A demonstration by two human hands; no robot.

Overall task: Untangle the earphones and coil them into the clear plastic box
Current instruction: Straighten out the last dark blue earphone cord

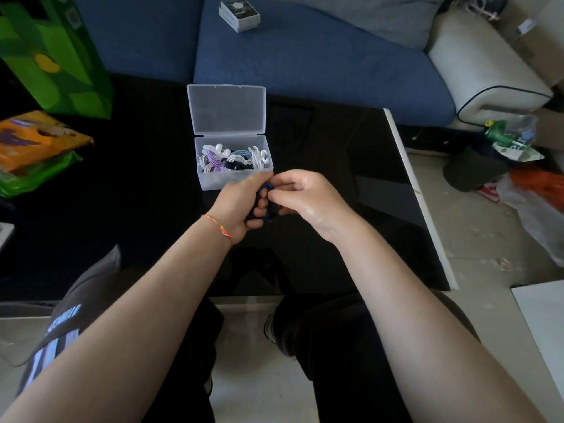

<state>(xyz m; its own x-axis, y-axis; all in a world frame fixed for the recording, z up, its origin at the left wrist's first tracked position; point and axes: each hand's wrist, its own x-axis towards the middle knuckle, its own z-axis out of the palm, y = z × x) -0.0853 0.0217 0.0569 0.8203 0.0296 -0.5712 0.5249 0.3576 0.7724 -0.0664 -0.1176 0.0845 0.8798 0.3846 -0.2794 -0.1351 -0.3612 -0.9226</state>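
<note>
Dark blue earphones (264, 190) are wound in loops around the fingers of my left hand (241, 206), which curls round the coil just in front of the clear plastic box (213, 180). My right hand (305, 199) pinches the cable at the coil's right side, fingertips against my left fingers. The box stands on the black table with its lid (226, 109) open and tilted back. Inside lie several coiled earphones (235, 158) in white, purple, light blue and black. Most of the dark blue cable is hidden between my hands.
The glossy black table (351, 178) has a white right edge (418, 193). Snack bags (36, 148) and a green bag (52, 56) sit at the left. A blue sofa (305, 56) with a small box (239, 13) lies behind. Clutter covers the floor at right.
</note>
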